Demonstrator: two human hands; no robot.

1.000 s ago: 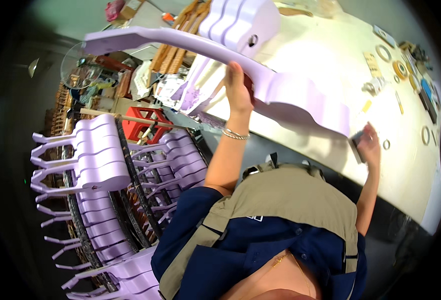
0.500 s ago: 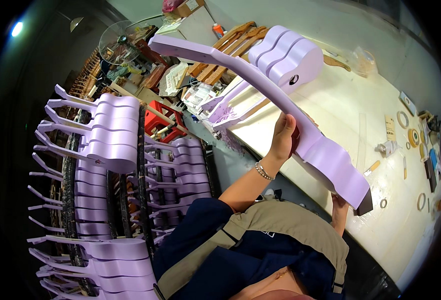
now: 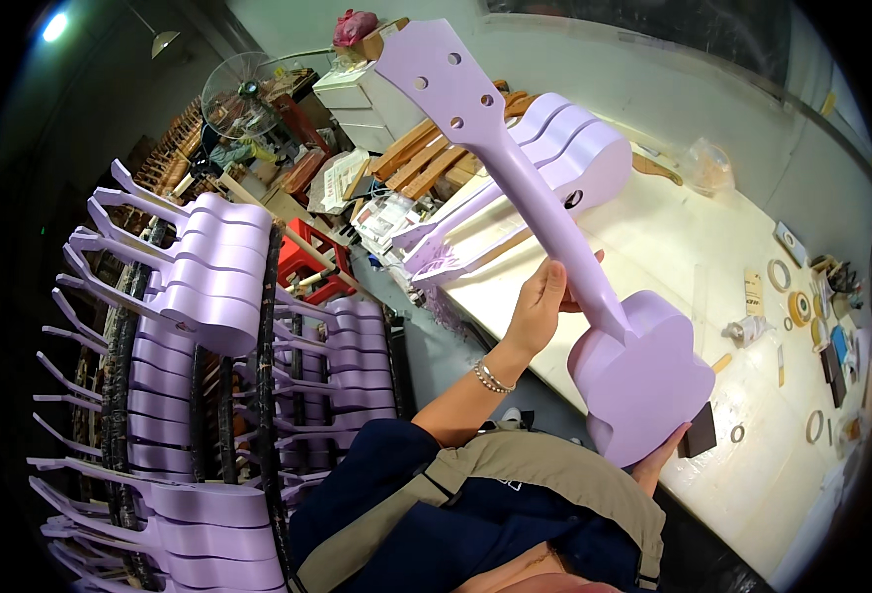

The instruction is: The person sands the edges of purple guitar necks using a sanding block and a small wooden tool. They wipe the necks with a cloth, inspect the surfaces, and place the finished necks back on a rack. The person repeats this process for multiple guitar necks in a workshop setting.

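Observation:
A lilac-painted ukulele (image 3: 643, 381) slants across the view, its flat back turned up toward me. Several peg holes show in its headstock (image 3: 446, 84), which points up and away to the left. My left hand (image 3: 544, 308) is closed round the neck, thumb on the near side, with a beaded bracelet at the wrist. At the bottom end of the body, my right hand (image 3: 665, 455) holds the rim; most of its fingers are hidden beneath. A dark block (image 3: 698, 431) lies on the table beside that hand.
On the cream worktable (image 3: 752, 514), several lilac ukuleles (image 3: 579, 148) stand stacked beyond the held one. Tape rolls (image 3: 799, 308) and small tools lie at the right. Racks of lilac ukuleles (image 3: 213, 262) fill the left, near a red stool (image 3: 307, 262) and a fan (image 3: 248, 91).
The ukulele has rolled in my hands from edge-on to showing its back, and its headstock has swung right and upward. Both hands keep hold of it. The view has shifted slightly.

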